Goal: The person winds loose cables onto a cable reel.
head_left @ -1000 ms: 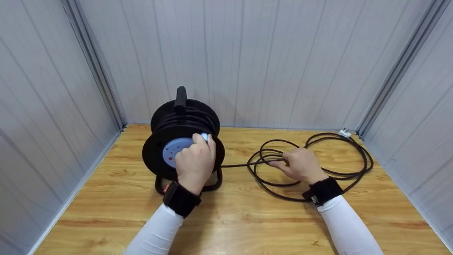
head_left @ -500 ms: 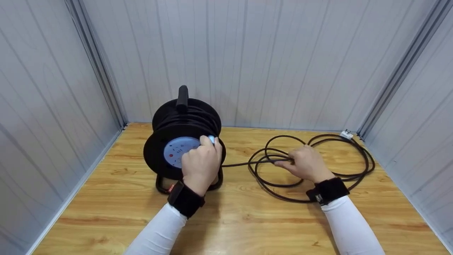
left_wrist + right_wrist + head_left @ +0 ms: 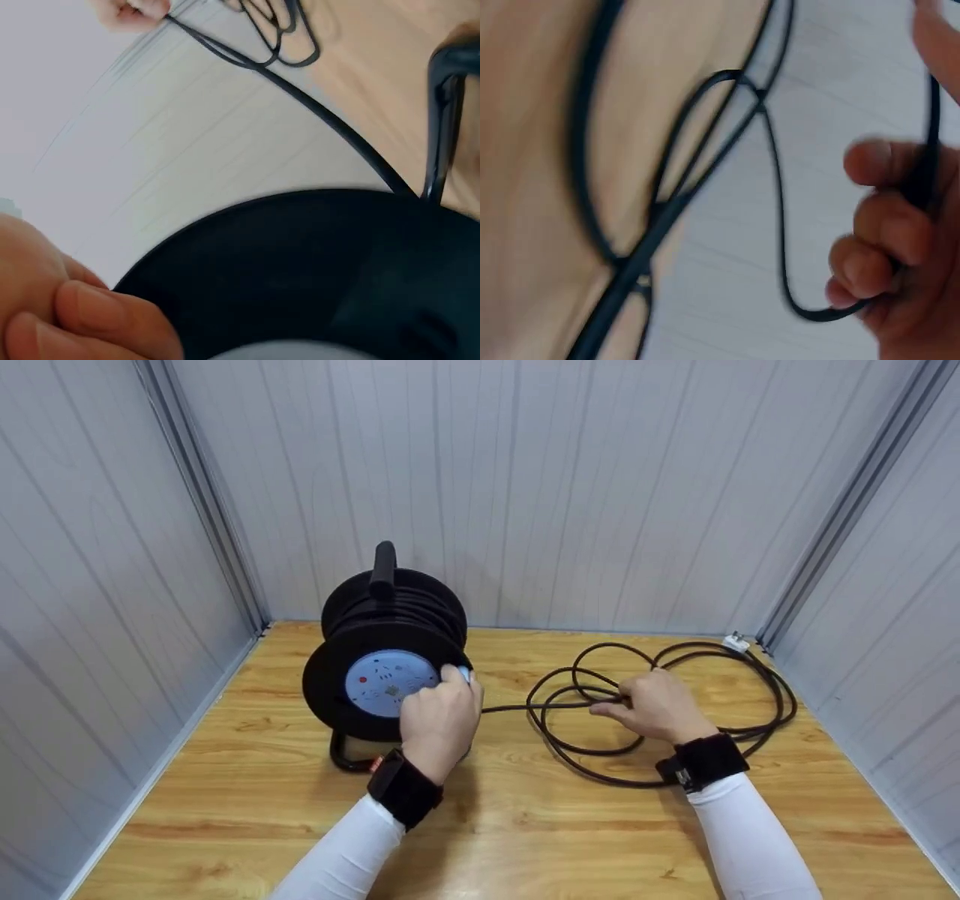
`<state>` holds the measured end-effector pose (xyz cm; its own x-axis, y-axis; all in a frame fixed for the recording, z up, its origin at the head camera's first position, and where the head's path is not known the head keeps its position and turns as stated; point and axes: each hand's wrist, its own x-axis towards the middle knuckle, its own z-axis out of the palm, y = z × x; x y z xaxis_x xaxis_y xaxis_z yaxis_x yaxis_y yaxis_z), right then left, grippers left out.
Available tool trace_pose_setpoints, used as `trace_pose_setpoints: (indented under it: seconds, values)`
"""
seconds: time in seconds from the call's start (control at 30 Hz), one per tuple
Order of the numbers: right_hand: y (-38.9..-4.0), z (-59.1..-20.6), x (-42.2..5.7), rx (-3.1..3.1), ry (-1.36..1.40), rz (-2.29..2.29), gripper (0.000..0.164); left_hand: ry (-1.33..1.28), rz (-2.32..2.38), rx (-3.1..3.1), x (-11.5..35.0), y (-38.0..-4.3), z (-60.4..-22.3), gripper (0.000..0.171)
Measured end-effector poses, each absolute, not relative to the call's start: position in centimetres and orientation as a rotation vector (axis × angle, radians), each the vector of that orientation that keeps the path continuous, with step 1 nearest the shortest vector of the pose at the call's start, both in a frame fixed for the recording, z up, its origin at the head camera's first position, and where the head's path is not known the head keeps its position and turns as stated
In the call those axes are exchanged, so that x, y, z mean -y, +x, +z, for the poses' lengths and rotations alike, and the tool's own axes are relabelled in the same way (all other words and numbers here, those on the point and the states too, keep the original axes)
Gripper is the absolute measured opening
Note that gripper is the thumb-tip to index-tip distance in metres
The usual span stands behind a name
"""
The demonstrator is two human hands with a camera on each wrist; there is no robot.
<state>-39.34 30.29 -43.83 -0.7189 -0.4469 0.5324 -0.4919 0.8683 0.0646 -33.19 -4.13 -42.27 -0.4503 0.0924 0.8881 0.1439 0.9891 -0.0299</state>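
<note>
A black cable reel (image 3: 322,682) with a pale blue socket panel (image 3: 386,679) stands upright on its frame, left of centre. My left hand (image 3: 442,724) grips the light blue crank knob (image 3: 465,673) at the right side of the front disc; in the left wrist view its curled fingers (image 3: 105,322) show beside the disc, the knob hidden. To the right, my right hand (image 3: 660,705) holds the black cable (image 3: 536,706) that runs to the reel. Its fingers (image 3: 889,225) curl round the cable in the right wrist view.
Loose cable loops (image 3: 592,751) lie on the wooden table (image 3: 525,840) around and beyond my right hand. A white plug (image 3: 736,643) sits at the back right corner. Pale panel walls (image 3: 510,495) enclose the table at the back and both sides. The reel's carrying handle (image 3: 383,570) sticks up.
My left hand has moved right and down with the crank knob, and the reel's disc has turned clockwise. My right hand has shifted slightly right, still holding the cable.
</note>
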Motion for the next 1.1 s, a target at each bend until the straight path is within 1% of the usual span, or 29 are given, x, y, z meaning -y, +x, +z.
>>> trace_pose_setpoints:
  seconds: [0.1, 0.2, 0.3, 0.37, 0.43, 0.57, 0.7, 0.9, 1.1]
  values:
    - [-39.9, -43.5, -30.9, 2.324, 0.674, 0.092, 0.062, -0.176, -0.016, 2.062, 3.7, -33.3, -43.5, 0.033]
    - [-39.9, -42.9, -31.2, 2.149, 0.609, 0.046, 0.065, -0.197, 0.029, 2.143, 3.5, -33.3, -44.7, 0.032]
    - [-39.3, -42.8, -31.5, 2.318, 0.556, 0.035, 0.066, -0.214, 0.061, 2.273, 3.9, -33.1, -45.6, 0.026]
    - [-39.1, -43.0, -31.5, 2.460, 0.558, 0.051, 0.064, -0.232, 0.077, 2.341, 4.5, -33.0, -46.2, 0.020]
    - [-39.1, -43.2, -31.3, 2.532, 0.585, 0.094, 0.060, -0.246, 0.084, 2.377, 5.3, -32.9, -46.8, 0.018]
    - [-39.5, -43.1, -31.0, 2.418, 0.694, 0.135, 0.051, -0.298, 0.124, 2.340, 6.6, -32.8, -47.7, 0.029]
    - [-39.6, -42.9, -31.1, 2.351, 0.708, 0.117, 0.048, -0.332, 0.168, 2.299, 7.7, -32.6, -48.3, 0.037]
    - [-39.8, -43.0, -31.5, 2.395, 0.635, 0.115, 0.052, -0.376, 0.217, 2.339, 9.5, -32.1, -48.6, 0.038]
    - [-39.6, -43.1, -31.4, 2.425, 0.561, 0.099, 0.057, -0.359, 0.193, 2.348, 12.2, -31.7, -48.9, 0.038]
